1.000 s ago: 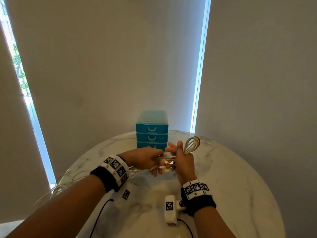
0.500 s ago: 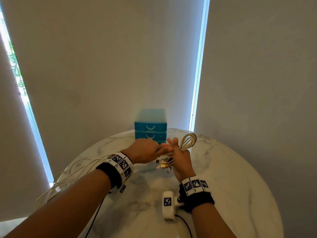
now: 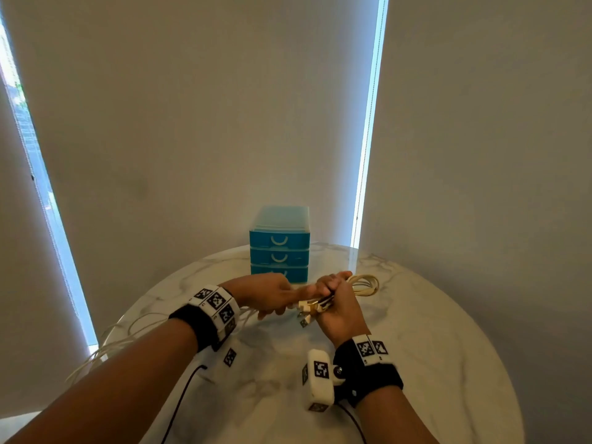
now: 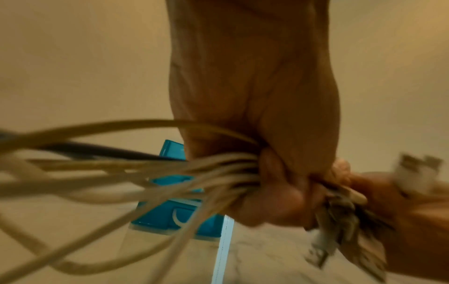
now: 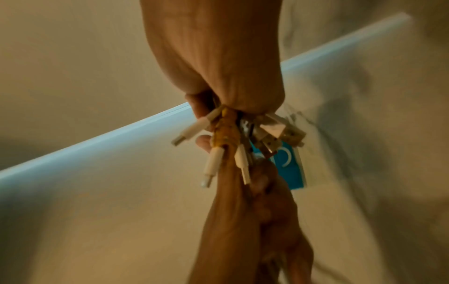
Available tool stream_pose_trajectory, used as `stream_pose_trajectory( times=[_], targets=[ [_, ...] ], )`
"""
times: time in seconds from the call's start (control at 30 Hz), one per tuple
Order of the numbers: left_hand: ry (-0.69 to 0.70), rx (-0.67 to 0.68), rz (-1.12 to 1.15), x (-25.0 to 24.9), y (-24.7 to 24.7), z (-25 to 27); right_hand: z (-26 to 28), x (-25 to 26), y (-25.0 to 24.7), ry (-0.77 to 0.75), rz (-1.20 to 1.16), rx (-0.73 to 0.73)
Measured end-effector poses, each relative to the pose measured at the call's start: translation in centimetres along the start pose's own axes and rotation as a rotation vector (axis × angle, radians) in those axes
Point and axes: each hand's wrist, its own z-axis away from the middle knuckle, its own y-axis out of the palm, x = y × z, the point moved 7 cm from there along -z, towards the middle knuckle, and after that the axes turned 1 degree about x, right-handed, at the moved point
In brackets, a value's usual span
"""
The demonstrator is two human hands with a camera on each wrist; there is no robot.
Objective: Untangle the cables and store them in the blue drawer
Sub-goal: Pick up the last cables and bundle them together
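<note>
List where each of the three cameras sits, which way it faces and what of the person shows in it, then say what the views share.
Head: worn on the head, looking forward and down at the marble table; shows both forearms, left hand and right hand.
Left wrist: looks along the left hand, which grips trailing cables.
Right wrist: looks along the right hand at the cable plugs it grips.
Shared: all three show the blue drawer unit and cables.

a round white marble-patterned table (image 3: 432, 331) is bearing a blue three-drawer plastic cabinet (image 3: 279, 243) at its far edge; pale loose cables (image 3: 134, 331) are trailing over its left rim.
</note>
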Motion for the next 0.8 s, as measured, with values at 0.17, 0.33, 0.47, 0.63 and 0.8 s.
stream_pose_trajectory(
  times=[0.17,0.33,0.47,0.63,0.8],
  targets=[
    [-0.211,0.117,0.071,4.7,0.1,1.2,0.5,2.2,-0.6,-0.088,0.196,-0.154],
    [-0.129,-0.218,-0.173,5.1,-2.1,1.6,0.2,2.8,-1.2,-0.231,0.63,-0.342],
    [0.036,-0.446,-0.405,1.8,-3.0,2.8,-0.6,3.2,-2.1,-0.29,0.867,-0.398],
    [0.361,-0.556,-0.278,-3.0,-3.8,3.5,-0.2,1.7,-0.5,-0.25,1.323,-0.261],
    [0.358,-0.648,-0.082,-3.9,-5.7,3.4,0.5,-2.3,1.1,-0.052,1.014,-0.015]
  ],
)
